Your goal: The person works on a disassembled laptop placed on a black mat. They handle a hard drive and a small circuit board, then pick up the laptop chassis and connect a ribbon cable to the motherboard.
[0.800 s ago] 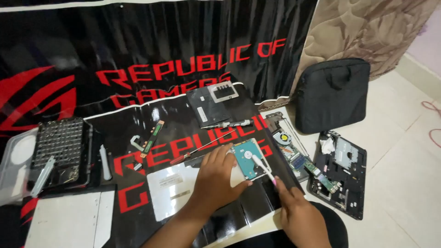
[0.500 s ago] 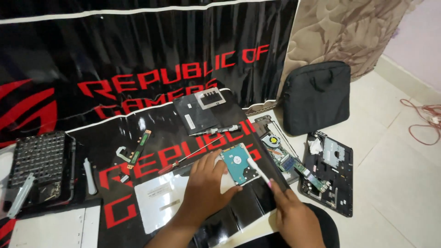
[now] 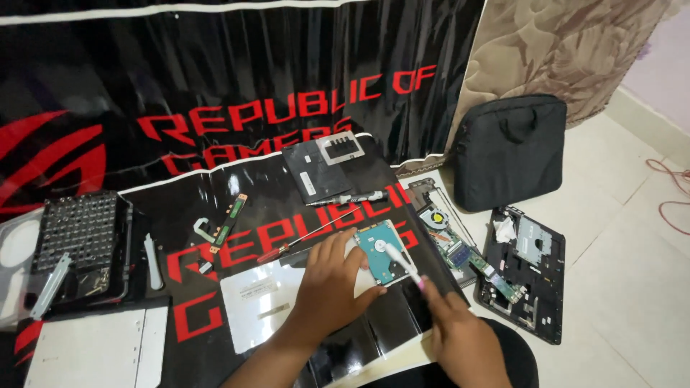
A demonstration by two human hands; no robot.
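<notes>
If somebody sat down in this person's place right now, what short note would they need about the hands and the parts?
Left hand: flat on the black mat, fingertips at the edge of the hard drive.
Right hand: holds a white-and-pink stick tool, its tip on the drive's green board.
Nearby: red-handled screwdriver left of the drive, bit set far left, motherboard with fan and laptop shell to the right.
Done: laptop opened, drive out.
Left: the drive is being worked on; nothing reassembled.

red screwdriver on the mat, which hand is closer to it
Left. The left hand lies just right of the red screwdriver; the right hand sits farther away, beyond the hard drive.
</notes>
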